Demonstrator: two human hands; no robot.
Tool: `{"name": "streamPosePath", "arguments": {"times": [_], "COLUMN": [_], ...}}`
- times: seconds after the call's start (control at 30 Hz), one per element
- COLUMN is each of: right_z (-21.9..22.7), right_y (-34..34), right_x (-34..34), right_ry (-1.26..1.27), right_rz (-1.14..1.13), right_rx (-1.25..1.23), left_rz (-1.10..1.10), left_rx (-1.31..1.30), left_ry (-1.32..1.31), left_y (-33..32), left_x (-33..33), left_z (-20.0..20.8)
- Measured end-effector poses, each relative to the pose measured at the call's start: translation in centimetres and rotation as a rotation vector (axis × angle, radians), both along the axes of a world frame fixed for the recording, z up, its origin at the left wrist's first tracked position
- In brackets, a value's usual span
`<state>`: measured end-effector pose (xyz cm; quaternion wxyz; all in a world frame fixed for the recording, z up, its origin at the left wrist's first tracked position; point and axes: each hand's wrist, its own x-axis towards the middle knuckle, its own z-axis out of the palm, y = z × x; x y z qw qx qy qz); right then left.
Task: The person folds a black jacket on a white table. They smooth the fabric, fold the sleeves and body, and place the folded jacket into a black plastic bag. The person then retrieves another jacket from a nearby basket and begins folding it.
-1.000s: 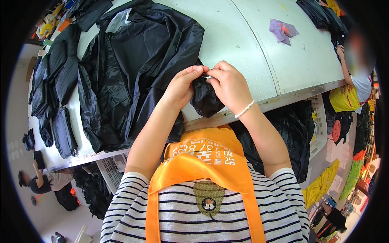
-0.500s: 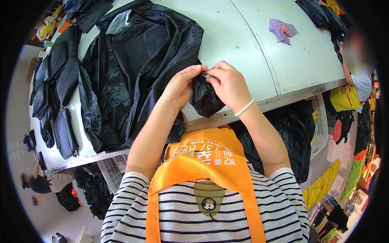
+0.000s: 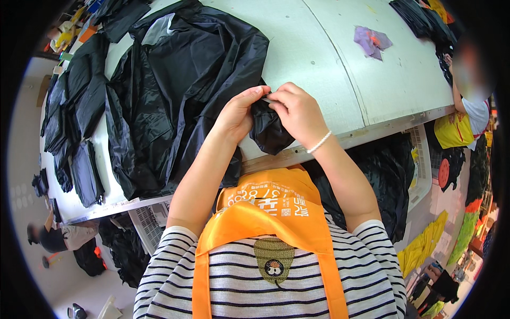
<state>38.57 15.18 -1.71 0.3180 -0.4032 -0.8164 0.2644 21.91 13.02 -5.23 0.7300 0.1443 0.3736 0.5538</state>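
Observation:
A shiny black garment (image 3: 180,90), thin and jacket-like with a grey patch near its top, lies spread on the white table. One bunched part of it (image 3: 270,127) hangs at the table's front edge between my hands. My left hand (image 3: 241,111) is closed, its thumb and fingers pinching the cloth at the top of that bunch. Close against it, my right hand (image 3: 295,109) is pinched too. A thin silver-grey piece (image 3: 267,100) shows at its fingertips, too small to name. The fingertips of both hands nearly touch.
More black garments (image 3: 79,101) lie at the table's left. A purple scrap of cloth (image 3: 373,41) rests farther back. Below the edge stand white crates (image 3: 419,159) with black cloth (image 3: 377,175). A co-worker's arm (image 3: 456,90) reaches in at the far right.
My hands stay at the same spot, with the right fingers shifted very slightly. The bunched cloth is still held, and the view has moved a little.

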Motion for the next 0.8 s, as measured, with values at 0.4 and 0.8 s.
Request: {"name": "streamPosePath", "arguments": {"times": [0.4, 0.8], "right_z": [-0.1, -0.1], "right_y": [0.4, -4.9], "right_x": [2.3, 3.0], "right_ry": [0.157, 0.344], "right_rz": [0.159, 0.216], "right_rx": [-0.431, -0.037], "left_rz": [0.159, -0.437], "left_rx": [0.096, -0.174], "left_ry": [0.429, 2.028], "left_y": [-6.5, -25.5], "left_x": [-2.2, -8.7], "left_z": [3.8, 3.6]}}
